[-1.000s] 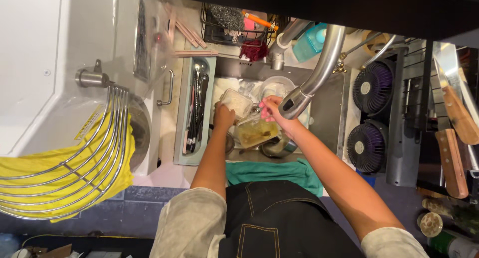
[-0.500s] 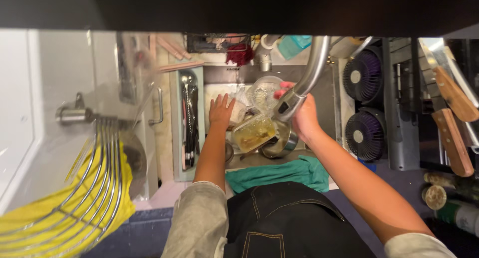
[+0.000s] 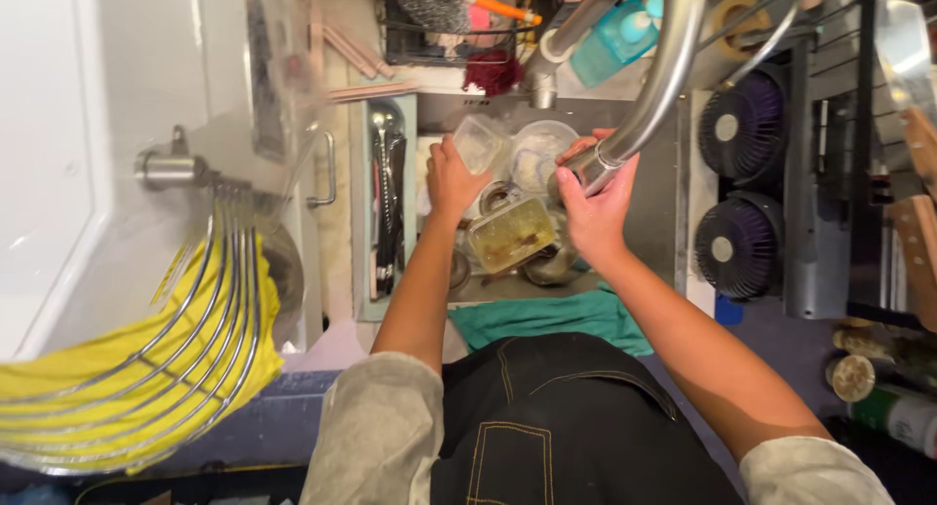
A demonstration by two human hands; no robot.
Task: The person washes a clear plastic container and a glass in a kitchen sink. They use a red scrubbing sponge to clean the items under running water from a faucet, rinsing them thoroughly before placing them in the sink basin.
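— How are the hands set over the sink (image 3: 673, 173)?

— The left hand (image 3: 451, 181), arm outstretched, is closed around a small clear plastic container (image 3: 483, 142), tilted above the dishes. The right hand (image 3: 592, 204) wraps the spout end of the curved steel faucet (image 3: 652, 95), above a rectangular food-stained container (image 3: 510, 234) lying among bowls in the basin.

— What has changed?

— Half a second ago the left hand was spread open and empty; now it grips the container. The right hand remains on the faucet.

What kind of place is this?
Most likely a small home kitchen, at the sink. The right hand grips a curved metal faucet over a sink full of dishes, the left hand holds a clear plastic container.
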